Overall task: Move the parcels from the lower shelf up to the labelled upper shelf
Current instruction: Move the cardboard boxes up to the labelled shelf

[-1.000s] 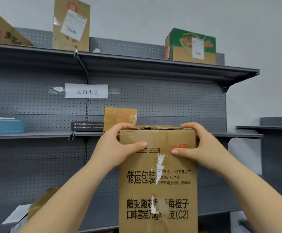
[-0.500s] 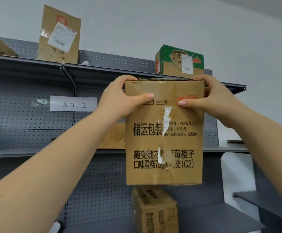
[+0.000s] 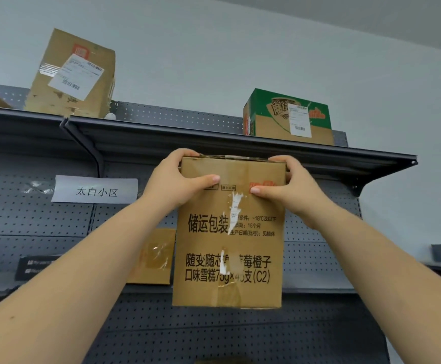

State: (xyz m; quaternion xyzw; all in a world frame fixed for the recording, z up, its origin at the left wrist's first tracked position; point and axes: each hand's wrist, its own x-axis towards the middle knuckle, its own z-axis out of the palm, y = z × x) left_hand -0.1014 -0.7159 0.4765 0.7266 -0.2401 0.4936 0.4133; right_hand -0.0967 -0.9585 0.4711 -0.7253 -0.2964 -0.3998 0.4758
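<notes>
A tall brown cardboard parcel [image 3: 229, 232] with black printed characters hangs upright in the air in front of the shelving. My left hand [image 3: 173, 179] grips its top left corner and my right hand [image 3: 285, 187] grips its top right corner, thumbs on the front face. The parcel's top edge sits just below the front lip of the top shelf [image 3: 214, 143]. A white paper label [image 3: 96, 191] with characters is stuck on the pegboard under that shelf, to the left of the parcel.
On the top shelf stand a tilted brown box [image 3: 75, 74] at the left and a green-topped box [image 3: 287, 116] at the right, with a gap between them. A small brown parcel [image 3: 153, 256] and a black box [image 3: 34, 266] rest on the middle shelf [image 3: 319, 288].
Both hands have raised the parcel from middle-shelf height up to just under the top shelf. My view has tilted upward, so the lower shelves have left the frame.
</notes>
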